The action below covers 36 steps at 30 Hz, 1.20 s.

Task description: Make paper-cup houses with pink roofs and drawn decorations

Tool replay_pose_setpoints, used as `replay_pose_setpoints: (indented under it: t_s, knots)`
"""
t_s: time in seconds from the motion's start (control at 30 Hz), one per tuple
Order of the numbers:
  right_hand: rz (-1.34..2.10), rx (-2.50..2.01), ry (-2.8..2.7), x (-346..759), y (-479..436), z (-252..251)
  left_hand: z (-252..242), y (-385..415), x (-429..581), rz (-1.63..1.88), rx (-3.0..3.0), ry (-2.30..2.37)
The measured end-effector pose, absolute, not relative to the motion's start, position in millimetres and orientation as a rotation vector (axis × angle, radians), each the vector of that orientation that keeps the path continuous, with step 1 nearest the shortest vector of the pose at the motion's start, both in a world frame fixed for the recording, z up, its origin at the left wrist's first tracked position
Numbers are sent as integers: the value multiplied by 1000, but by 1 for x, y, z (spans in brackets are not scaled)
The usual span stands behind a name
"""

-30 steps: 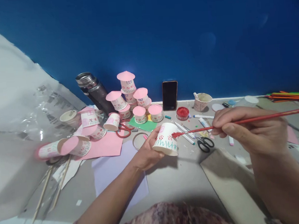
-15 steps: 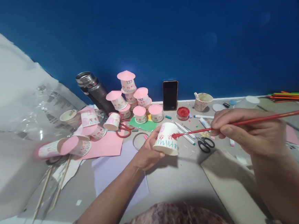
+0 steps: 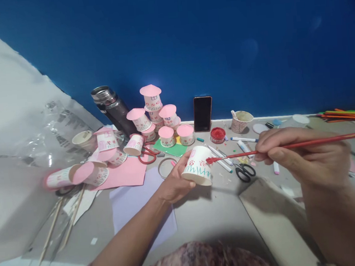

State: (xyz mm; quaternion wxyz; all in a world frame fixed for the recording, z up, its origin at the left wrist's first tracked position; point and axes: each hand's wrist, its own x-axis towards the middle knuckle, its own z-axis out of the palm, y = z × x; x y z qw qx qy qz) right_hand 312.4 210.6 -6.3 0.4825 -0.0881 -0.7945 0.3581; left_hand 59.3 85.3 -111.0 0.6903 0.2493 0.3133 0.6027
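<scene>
A white paper cup, tilted with its open rim downward, is gripped in my left hand. It bears red dabs, teal zigzag strokes and a small purple window drawing. My right hand is closed around a long red paintbrush, whose red-coated tip is at the cup's right side. Whether the bristles touch the surface I cannot tell. Behind the cup, an open pot of red paint sits near the wall. Several decorated cups with pink cone roofs are stacked at the back, left of the phone.
A dark flask leans at back left, and a phone stands against the blue wall. Black-handled scissors, red-handled scissors and several markers lie about. Purple paper is under my left forearm; more cups lie left.
The brush tip and my right hand have shifted slightly to the right across the cup. My left hand and the cup stay almost where they were.
</scene>
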Motion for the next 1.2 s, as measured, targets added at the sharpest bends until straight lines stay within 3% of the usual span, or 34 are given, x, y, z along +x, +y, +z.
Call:
replay_pose_setpoints:
  t_s: [0.53,0.77,0.93,1.2]
  knots:
    - [899,-238,-1978,313,212,-7,-114,85,58,1320,621,690]
    - [929,-338,-1713,309,211,-9,-112,86,57,1333,621,696]
    - [887,-509,-1979,292,212,-25,-105,84,58,1356,643,709]
    - [728,-414,-2300,258,197,-57,-101,83,62,1411,697,833]
